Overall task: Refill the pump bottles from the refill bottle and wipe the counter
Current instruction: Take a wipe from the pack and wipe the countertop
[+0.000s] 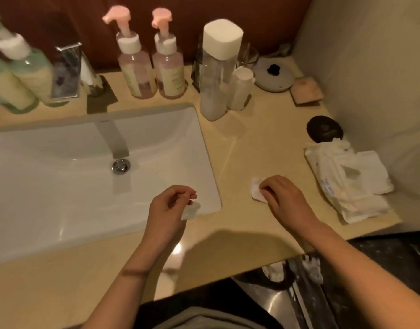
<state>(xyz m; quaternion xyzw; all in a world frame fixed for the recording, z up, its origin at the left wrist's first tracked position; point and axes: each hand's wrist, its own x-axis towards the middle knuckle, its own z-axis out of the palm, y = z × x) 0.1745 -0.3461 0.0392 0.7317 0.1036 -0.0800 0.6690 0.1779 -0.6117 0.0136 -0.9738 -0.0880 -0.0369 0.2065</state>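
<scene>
Right hand (pixel 282 198) pinches small white crumpled wipe (pixel 256 192) on beige stone counter (pixel 263 143); left hand (pixel 168 207) loosely curled, empty. Pink-topped clear pump bottles (pixel 135 65) stand capped at back. I judge refill done, wiping underway.

Left pink bottle (pixel 137 70) and right pink bottle (pixel 169 67): pink pump heads, white collars, cream labels. Green bottles (pixel 31 74): pale green and cream. Refill bottle (pixel 218 67): clear, white cap. Tabletop (pixel 263 143): beige. Sink (pixel 50 186): white. Wipe (pixel 256 191): white. Disc (pixel 324 129): black.
</scene>
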